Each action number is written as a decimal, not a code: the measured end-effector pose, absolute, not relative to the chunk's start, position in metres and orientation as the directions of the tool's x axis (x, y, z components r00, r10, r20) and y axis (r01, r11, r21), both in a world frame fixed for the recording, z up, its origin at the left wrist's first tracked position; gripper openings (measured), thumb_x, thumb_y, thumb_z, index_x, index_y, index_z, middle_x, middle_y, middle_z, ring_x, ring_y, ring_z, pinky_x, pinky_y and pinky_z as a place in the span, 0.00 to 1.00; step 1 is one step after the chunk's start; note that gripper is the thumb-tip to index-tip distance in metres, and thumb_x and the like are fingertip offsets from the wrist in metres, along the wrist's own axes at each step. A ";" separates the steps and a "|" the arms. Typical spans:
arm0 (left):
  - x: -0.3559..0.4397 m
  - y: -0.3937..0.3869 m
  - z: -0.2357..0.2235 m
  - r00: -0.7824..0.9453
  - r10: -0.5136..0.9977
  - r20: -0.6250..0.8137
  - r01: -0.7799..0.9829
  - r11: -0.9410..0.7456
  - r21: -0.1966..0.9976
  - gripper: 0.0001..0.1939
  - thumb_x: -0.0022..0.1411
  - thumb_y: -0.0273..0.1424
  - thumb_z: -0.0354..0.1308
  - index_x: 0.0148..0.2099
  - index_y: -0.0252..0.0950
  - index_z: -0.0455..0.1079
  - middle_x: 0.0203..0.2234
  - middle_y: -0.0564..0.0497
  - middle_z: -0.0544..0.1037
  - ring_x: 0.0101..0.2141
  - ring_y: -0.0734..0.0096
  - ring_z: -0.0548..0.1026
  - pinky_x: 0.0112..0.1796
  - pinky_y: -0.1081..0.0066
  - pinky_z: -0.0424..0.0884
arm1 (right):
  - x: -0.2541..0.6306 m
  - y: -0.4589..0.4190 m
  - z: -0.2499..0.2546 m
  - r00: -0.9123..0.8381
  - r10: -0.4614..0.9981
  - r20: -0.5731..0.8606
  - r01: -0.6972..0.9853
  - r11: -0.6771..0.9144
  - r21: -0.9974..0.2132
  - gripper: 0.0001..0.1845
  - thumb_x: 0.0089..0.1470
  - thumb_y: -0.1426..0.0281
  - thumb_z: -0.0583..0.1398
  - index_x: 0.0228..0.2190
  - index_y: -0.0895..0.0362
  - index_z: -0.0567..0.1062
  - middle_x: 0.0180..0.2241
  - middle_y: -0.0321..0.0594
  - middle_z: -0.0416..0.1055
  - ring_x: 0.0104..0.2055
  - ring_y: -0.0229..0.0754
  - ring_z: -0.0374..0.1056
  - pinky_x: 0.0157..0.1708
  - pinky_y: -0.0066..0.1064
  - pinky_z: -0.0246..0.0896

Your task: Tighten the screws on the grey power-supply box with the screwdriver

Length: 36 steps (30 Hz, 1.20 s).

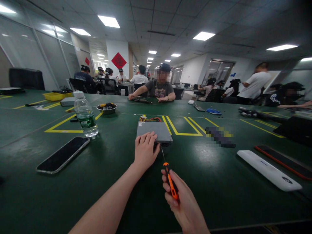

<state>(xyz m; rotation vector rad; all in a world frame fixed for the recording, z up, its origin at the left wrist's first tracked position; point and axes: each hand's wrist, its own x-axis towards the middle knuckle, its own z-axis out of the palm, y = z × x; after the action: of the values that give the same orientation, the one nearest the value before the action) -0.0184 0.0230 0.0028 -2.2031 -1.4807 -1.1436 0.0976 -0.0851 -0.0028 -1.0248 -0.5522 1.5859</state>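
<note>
A grey metal computer power supply (159, 130) lies on the green table in front of me, with a bundle of coloured wires (149, 119) at its far side. My left hand (145, 148) rests over its near left part, fingers on the top face and thumb at the front edge, gripping it. In my right hand (179, 195) is an orange and black screwdriver (170, 182), fingers wrapped round the handle. Its thin shaft points up to the near face of the power supply, by my left thumb. Whether the tip touches a screw is too small to tell.
A water bottle (85, 117) and a phone (63, 155) are on the left, with a metal bowl of tools (106, 108) behind. To the right lie a white device (268, 169) and a dark orange-edged phone (285, 161). A person (161, 86) sits across the table.
</note>
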 end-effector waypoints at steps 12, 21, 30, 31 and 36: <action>-0.019 0.022 0.004 0.182 0.667 0.722 0.866 -0.457 0.204 0.14 0.60 0.33 0.50 0.49 0.40 0.64 0.50 0.49 0.71 0.51 0.60 0.64 0.49 0.57 0.55 | 0.098 -0.081 0.005 -0.059 0.939 -0.340 -0.703 -0.281 -0.653 0.15 0.41 0.63 0.63 0.29 0.60 0.70 0.21 0.29 0.56 0.16 0.24 0.44 0.11 0.15 0.38; -0.018 0.023 0.004 0.181 0.662 0.727 0.864 -0.460 0.204 0.14 0.60 0.32 0.50 0.49 0.40 0.65 0.50 0.49 0.71 0.51 0.60 0.65 0.49 0.58 0.56 | 0.105 -0.092 -0.007 0.102 0.961 -0.256 -0.437 -0.188 -0.880 0.19 0.48 0.62 0.60 0.41 0.57 0.67 0.27 0.35 0.67 0.20 0.29 0.59 0.15 0.19 0.52; -0.019 0.023 0.003 0.184 0.660 0.728 0.866 -0.460 0.198 0.14 0.61 0.33 0.50 0.48 0.40 0.65 0.50 0.48 0.71 0.51 0.60 0.64 0.49 0.57 0.56 | 0.148 -0.098 -0.014 0.282 0.732 0.620 0.785 0.196 -0.588 0.16 0.55 0.59 0.53 0.39 0.56 0.71 0.32 0.40 0.74 0.28 0.38 0.72 0.29 0.27 0.67; -0.019 0.023 0.003 0.183 0.660 0.729 0.866 -0.459 0.198 0.14 0.61 0.33 0.50 0.48 0.40 0.65 0.50 0.48 0.71 0.51 0.60 0.65 0.49 0.57 0.56 | 0.149 -0.096 -0.015 0.267 0.715 0.646 0.818 0.186 -0.544 0.16 0.55 0.60 0.52 0.39 0.56 0.72 0.31 0.40 0.75 0.28 0.38 0.72 0.28 0.26 0.67; -0.019 0.024 0.003 0.184 0.662 0.727 0.866 -0.458 0.198 0.14 0.60 0.33 0.50 0.49 0.40 0.65 0.50 0.48 0.71 0.51 0.60 0.64 0.49 0.58 0.56 | 0.148 -0.094 -0.018 0.230 0.721 0.654 0.853 0.174 -0.492 0.15 0.56 0.61 0.52 0.39 0.55 0.71 0.32 0.38 0.75 0.29 0.38 0.73 0.28 0.25 0.67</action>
<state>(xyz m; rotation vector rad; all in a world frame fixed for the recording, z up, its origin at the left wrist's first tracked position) -0.0188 0.0236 0.0032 -2.2033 -1.4635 -1.1401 0.1475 -0.0939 -0.0180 -1.5751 -1.5197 -0.1792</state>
